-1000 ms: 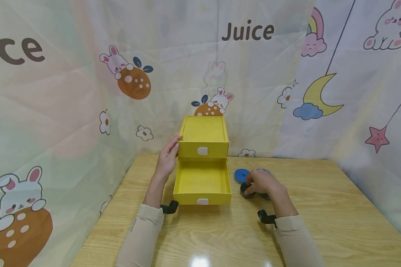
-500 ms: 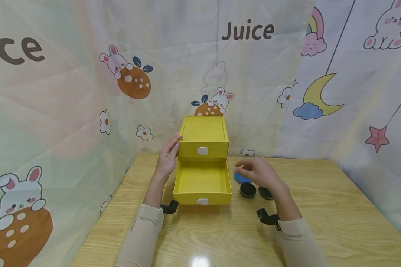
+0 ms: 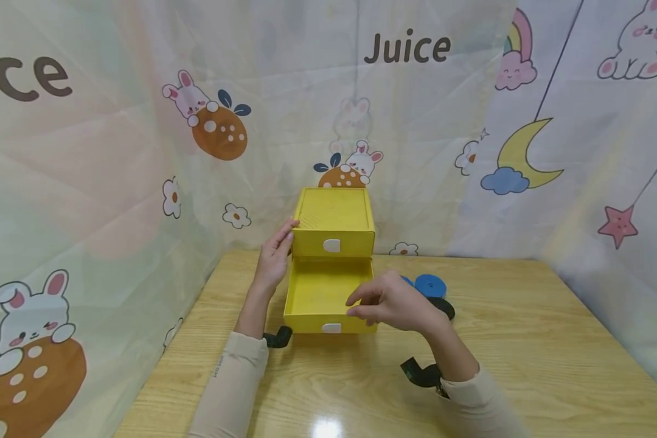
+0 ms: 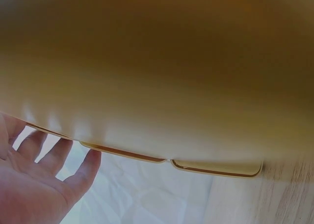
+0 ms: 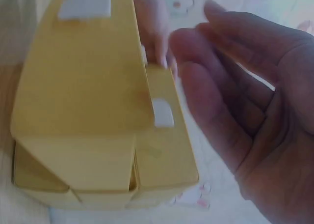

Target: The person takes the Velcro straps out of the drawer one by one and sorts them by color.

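Note:
A yellow two-drawer box stands on the table, its upper drawer pushed in. The lower drawer is pulled out, and its visible inside holds nothing. My left hand rests on the box's left side near the upper front corner; in the left wrist view its fingertips touch the box edge. Over the right front corner of the lower drawer hovers my right hand, loosely bent, thumb and fingers apart with nothing between them. Behind it show a blue disc, a sliver of another blue disc and a black disc.
The wooden table extends to the right and in front of the box. A printed cloth hangs close behind the table and along its sides. A black wrist mount juts from the right sleeve.
My right hand has let go of a black disc, lifted away from the discs and moved left to the drawer's front corner. My left hand has stayed on the box.

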`<action>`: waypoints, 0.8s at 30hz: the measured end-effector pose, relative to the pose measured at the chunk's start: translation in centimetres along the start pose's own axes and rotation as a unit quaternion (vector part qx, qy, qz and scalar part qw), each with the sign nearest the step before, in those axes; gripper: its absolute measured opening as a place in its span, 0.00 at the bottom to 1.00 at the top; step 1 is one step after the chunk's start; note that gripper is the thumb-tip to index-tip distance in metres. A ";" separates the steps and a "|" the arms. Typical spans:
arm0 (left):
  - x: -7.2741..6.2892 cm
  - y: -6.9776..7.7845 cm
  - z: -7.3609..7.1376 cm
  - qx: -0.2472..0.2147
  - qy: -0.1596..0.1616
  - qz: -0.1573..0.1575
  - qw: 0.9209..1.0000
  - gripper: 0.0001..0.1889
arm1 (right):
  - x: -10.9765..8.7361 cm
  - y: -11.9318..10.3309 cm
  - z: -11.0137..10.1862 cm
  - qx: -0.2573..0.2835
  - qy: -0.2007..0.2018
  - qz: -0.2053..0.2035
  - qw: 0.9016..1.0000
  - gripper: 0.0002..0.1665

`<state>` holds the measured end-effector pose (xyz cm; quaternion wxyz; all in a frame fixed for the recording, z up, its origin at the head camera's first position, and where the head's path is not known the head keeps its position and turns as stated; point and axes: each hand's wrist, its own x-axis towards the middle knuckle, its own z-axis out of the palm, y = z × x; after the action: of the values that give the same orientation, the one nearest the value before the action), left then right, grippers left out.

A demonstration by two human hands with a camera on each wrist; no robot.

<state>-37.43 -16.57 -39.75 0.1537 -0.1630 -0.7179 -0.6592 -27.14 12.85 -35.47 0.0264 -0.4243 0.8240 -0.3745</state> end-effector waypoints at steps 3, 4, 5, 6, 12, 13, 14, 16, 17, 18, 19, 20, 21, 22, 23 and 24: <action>0.1 0.1 0.1 0.003 -0.002 0.000 1.000 0.20 | 0.4 -0.8 1.0 -0.030 -0.035 0.011 0.999 0.08; 0.1 0.1 0.1 0.004 -0.001 -0.002 1.000 0.20 | 0.5 -1.0 1.5 -0.051 -0.043 0.012 0.998 0.08; 0.0 0.1 0.1 0.004 -0.001 -0.002 1.000 0.20 | 0.7 -1.2 1.9 -0.074 -0.048 0.016 0.996 0.07; 0.0 0.1 0.1 0.004 -0.002 -0.002 1.000 0.20 | 0.9 -1.4 2.4 -0.095 -0.052 0.019 0.994 0.06; -0.1 0.2 0.1 0.005 -0.003 -0.005 1.000 0.20 | 1.6 -2.1 4.4 -0.190 -0.052 0.011 0.980 0.02; 0.0 0.2 0.1 0.005 -0.001 -0.004 1.000 0.20 | 1.7 -2.1 4.6 -0.196 -0.051 0.010 0.979 0.03; 0.0 0.2 0.2 0.005 0.000 -0.003 1.000 0.20 | 1.7 -2.1 4.8 -0.199 -0.051 0.011 0.979 0.02; 0.0 0.3 0.2 0.005 0.003 -0.002 1.000 0.20 | 1.8 -2.2 5.0 -0.201 -0.049 0.013 0.978 0.01; 0.0 0.3 0.2 0.004 0.004 -0.003 1.000 0.20 | 1.8 -2.2 5.0 -0.200 -0.047 0.014 0.979 0.01; 0.1 0.2 0.2 0.004 0.003 -0.003 1.000 0.20 | 1.8 -2.2 5.1 -0.201 -0.046 0.016 0.978 0.02; 0.1 0.2 0.2 0.004 0.005 -0.004 1.000 0.20 | 1.8 -2.2 5.1 -0.203 -0.045 0.017 0.978 0.02; 0.0 0.2 0.2 0.005 0.004 -0.005 1.000 0.20 | 1.8 -2.2 5.1 -0.205 -0.044 0.019 0.978 0.02; 0.0 0.2 0.2 0.005 0.004 -0.005 1.000 0.20 | 1.8 -2.2 5.2 -0.209 -0.044 0.021 0.977 0.02; 0.0 0.2 0.2 0.005 0.003 -0.004 1.000 0.20 | 1.9 -2.2 5.2 -0.213 -0.043 0.022 0.976 0.02; 0.0 0.2 0.1 0.005 0.002 -0.004 1.000 0.20 | 1.9 -2.2 5.2 -0.217 -0.043 0.024 0.975 0.02; 0.0 0.2 0.1 0.006 0.001 -0.002 1.000 0.20 | 1.9 -2.2 5.3 -0.222 -0.043 0.026 0.974 0.02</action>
<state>-37.34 -16.43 -39.62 0.1540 -0.1594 -0.7219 -0.6555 -24.94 7.55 -37.32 -0.0233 -0.4133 0.8956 -0.1628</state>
